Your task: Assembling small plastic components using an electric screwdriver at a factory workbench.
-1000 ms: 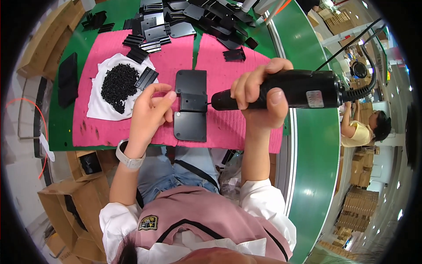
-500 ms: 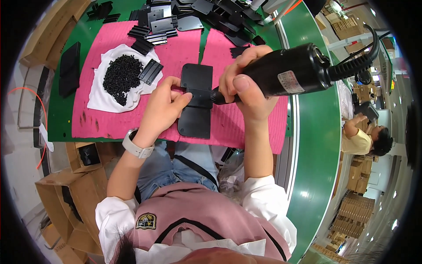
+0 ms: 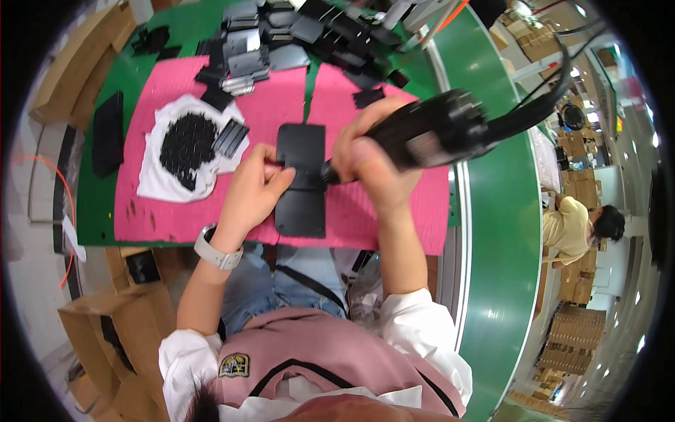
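Observation:
My right hand [image 3: 373, 155] wraps around a black electric screwdriver [image 3: 436, 133], which is slightly smeared by motion. Its tip is by the right edge of a flat black plastic panel assembly [image 3: 301, 211] on the pink mat; whether they touch I cannot tell. With thumb and fingers, my left hand [image 3: 254, 184] pinches the assembly's left edge near its middle. Left of that hand, a heap of small black screws [image 3: 187, 149] rests on a white cloth [image 3: 151, 179]. A black ribbed piece [image 3: 230, 137] leans on the cloth's right side.
Pink foam mats [image 3: 211, 218] cover part of the green table [image 3: 492, 295]. Black and grey plates [image 3: 309, 29] pile up at the far side. A dark block [image 3: 107, 133] stands at the left. Cardboard boxes [image 3: 126, 316] sit below left. A person [image 3: 568, 228] is at the right.
The whole view has shifted, so the table sits lower in it. The screwdriver has tilted a little with my right hand. The person at the right has lowered an arm.

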The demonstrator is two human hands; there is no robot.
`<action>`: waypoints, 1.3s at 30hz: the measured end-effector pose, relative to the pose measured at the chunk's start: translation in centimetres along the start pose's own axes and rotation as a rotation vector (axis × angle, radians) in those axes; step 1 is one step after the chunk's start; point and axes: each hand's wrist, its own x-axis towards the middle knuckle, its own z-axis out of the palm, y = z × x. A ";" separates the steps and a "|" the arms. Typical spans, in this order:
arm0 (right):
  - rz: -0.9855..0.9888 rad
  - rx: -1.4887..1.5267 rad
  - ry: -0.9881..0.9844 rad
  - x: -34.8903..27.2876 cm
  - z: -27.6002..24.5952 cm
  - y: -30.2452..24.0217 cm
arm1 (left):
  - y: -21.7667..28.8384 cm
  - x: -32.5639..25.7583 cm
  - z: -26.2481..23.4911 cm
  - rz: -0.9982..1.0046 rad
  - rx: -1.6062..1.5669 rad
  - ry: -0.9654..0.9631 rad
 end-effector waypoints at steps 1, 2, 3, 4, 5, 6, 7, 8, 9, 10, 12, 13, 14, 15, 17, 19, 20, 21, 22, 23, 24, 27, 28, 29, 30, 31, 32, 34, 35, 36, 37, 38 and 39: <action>0.002 -0.061 0.032 -0.3 0.5 -0.1 | -0.1 0.0 -0.1 -0.013 0.047 -0.019; -0.020 -0.057 0.028 -0.5 1.1 -0.2 | -0.3 -0.1 -0.1 -0.037 0.004 -0.007; -0.043 -0.053 0.023 -0.4 1.4 -0.4 | -0.1 -0.3 0.0 -0.004 0.010 -0.009; 0.008 -0.012 -0.044 -0.4 1.0 -0.5 | 0.1 -0.7 -0.1 0.031 0.070 0.063; -0.015 -0.020 -0.045 -0.6 0.5 -0.7 | 0.1 -1.2 0.1 0.062 0.126 0.135; -0.038 0.138 -0.021 -0.8 0.1 -0.8 | -0.1 -1.7 0.5 0.112 0.074 0.235; -0.056 0.300 0.000 -1.0 -0.3 -1.3 | 0.2 -2.0 0.5 0.129 0.075 0.235; -0.078 0.242 -0.044 -1.2 -0.8 -2.0 | 0.5 -2.2 0.3 0.055 -0.344 0.275; -0.108 0.273 -0.077 -1.3 -1.1 -2.6 | 0.5 -2.3 0.0 -0.026 -0.763 0.303; -0.146 0.329 -0.115 -1.4 -1.3 -2.8 | 0.8 -2.5 -0.8 -0.028 -0.853 0.221; -0.188 0.383 -0.154 -1.6 -1.4 -3.0 | 1.7 -3.0 -0.7 -0.032 -0.826 0.226; -0.192 0.397 -0.172 -1.7 -1.2 -3.1 | 2.5 -3.3 -0.8 -0.042 -0.799 0.239; -0.195 0.411 -0.189 -1.8 -1.0 -3.3 | 2.7 -3.4 -0.8 -0.038 -0.796 0.240; -0.198 0.413 -0.189 -1.8 -0.9 -3.3 | 2.9 -3.6 -0.9 -0.015 -0.764 0.216; -0.227 0.448 -0.218 -1.9 -0.8 -3.4 | 3.1 -3.9 -1.0 0.006 -0.728 0.188; -0.233 0.480 -0.222 -1.9 -0.6 -3.9 | 3.3 -4.3 -1.1 0.029 -0.541 0.142; -0.237 0.510 -0.229 -1.9 -0.5 -4.1 | 3.0 -4.5 -1.4 0.029 -0.538 0.139; -0.240 0.510 -0.226 -1.9 -0.3 -4.3 | 2.5 -4.5 -2.0 0.031 -0.469 0.060; -0.248 0.541 -0.223 -1.8 -0.2 -4.3 | 2.2 -4.6 -2.2 0.032 -0.401 -0.018; -0.257 0.572 -0.220 -1.8 -0.1 -4.3 | 2.3 -4.7 -1.9 0.032 -0.400 -0.022; -0.259 0.570 -0.218 -1.8 0.0 -4.3 | 2.6 -4.8 -1.2 0.012 -0.431 -0.013; -0.278 0.607 -0.186 -1.7 0.2 -3.9 | 3.4 -5.4 -0.3 -0.026 -0.517 -0.007; -0.292 0.621 -0.165 -1.7 0.2 -3.9 | 3.7 -5.7 -0.2 -0.021 -0.557 -0.061; -0.304 0.636 -0.144 -1.7 0.2 -3.9 | 3.9 -5.8 -0.1 -0.015 -0.597 -0.114; -0.317 0.641 -0.152 -1.7 0.1 -3.9 | 4.0 -5.9 0.0 -0.014 -0.598 -0.112; -0.316 0.641 -0.154 -1.7 0.1 -4.0 | 4.1 -6.1 0.1 -0.035 -0.628 -0.110; -0.330 0.652 -0.139 -1.7 0.2 -4.0 | 4.1 -6.2 0.1 -0.057 -0.658 -0.108; -0.355 0.668 -0.129 -1.7 0.4 -4.0 | 3.6 -6.2 0.1 -0.049 -0.676 -0.114; -0.353 0.671 -0.132 -1.8 0.6 -4.0 | 3.2 -6.2 0.1 -0.042 -0.692 -0.122; -0.328 0.679 -0.087 -2.0 0.9 -4.0 | 2.9 -6.2 0.1 -0.042 -0.693 -0.118; -0.301 0.687 -0.042 -2.1 1.2 -4.0 | 2.6 -6.3 0.2 -0.020 -0.701 -0.112; -0.297 0.689 -0.044 -2.2 1.3 -3.9 | 2.4 -6.3 0.3 0.001 -0.710 -0.106; -0.297 0.674 -0.041 -2.3 1.5 -3.9 | 2.3 -6.3 0.4 -0.001 -0.711 -0.102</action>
